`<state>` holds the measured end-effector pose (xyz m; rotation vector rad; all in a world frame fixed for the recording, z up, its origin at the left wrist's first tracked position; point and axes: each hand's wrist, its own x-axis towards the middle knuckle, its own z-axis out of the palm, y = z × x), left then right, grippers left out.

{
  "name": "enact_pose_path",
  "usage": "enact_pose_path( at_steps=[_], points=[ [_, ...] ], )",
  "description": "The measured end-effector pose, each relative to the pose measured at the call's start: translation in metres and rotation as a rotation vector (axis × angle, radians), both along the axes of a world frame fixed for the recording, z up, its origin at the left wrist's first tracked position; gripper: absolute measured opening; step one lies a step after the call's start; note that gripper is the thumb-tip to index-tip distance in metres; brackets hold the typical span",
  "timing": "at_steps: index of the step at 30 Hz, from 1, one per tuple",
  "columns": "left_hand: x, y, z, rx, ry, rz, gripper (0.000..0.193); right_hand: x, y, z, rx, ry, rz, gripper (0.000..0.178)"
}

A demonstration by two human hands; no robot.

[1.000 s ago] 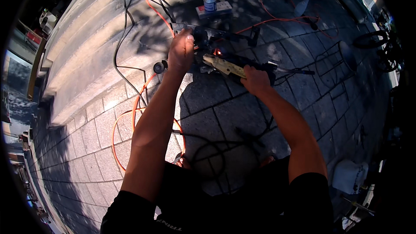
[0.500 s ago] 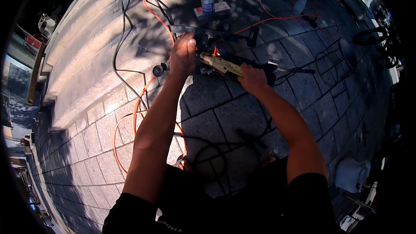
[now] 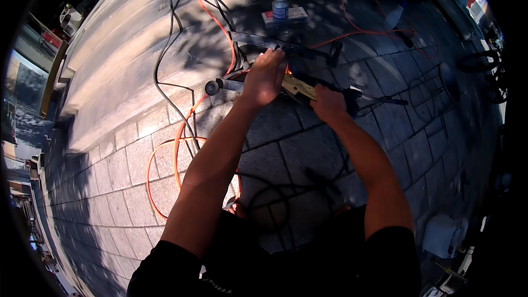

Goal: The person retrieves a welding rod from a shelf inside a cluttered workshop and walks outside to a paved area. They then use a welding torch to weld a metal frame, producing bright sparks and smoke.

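My right hand (image 3: 330, 104) is wrapped round a long yellow tool (image 3: 297, 86) dotted with holes, which points forward and left. My left hand (image 3: 263, 80) is held out flat over the work, fingers straight and close together, with nothing seen in it. It covers the tool's tip. Beyond the fingers lies a dark metal frame (image 3: 256, 39) on the paving. A bright orange spot (image 3: 289, 70) shows between my left hand and the tool. Left of that hand is a small black wheel (image 3: 212, 87) at a bar's end.
Orange cable (image 3: 231, 55) and black cable (image 3: 158, 66) run down past pale steps (image 3: 99, 85) on the left. A bottle (image 3: 280, 10) stands on a red and white case (image 3: 300, 14) beyond. A spray bottle (image 3: 394, 16) is farther right; a white container (image 3: 443, 236) sits lower right.
My left hand has moved right and slightly down, now hiding the front of the yellow tool. The surroundings have shifted slightly right and down in view. My right hand keeps its grip.
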<state>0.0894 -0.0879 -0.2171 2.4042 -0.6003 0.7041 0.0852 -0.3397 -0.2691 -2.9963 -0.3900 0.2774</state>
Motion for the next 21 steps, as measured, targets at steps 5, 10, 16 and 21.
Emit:
enact_pose_path(
  at_steps=[5, 10, 16, 21],
  points=[
    [-0.001, -0.009, -0.006, 0.024, -0.008, 0.004, 0.04, -0.002, 0.007, 0.015, 0.001, 0.014, -0.015, 0.054],
    [0.001, -0.007, -0.007, 0.014, -0.008, 0.003, 0.041, -0.003, 0.006, 0.013, -0.004, -0.05, -0.019, 0.05],
    [0.0, -0.004, -0.007, 0.01, 0.021, 0.006, 0.043, -0.005, 0.005, 0.014, -0.005, -0.054, -0.018, 0.049],
    [0.002, -0.003, -0.006, 0.013, 0.03, 0.005, 0.044, -0.002, 0.004, 0.011, 0.005, -0.044, -0.021, 0.049]
  ],
)
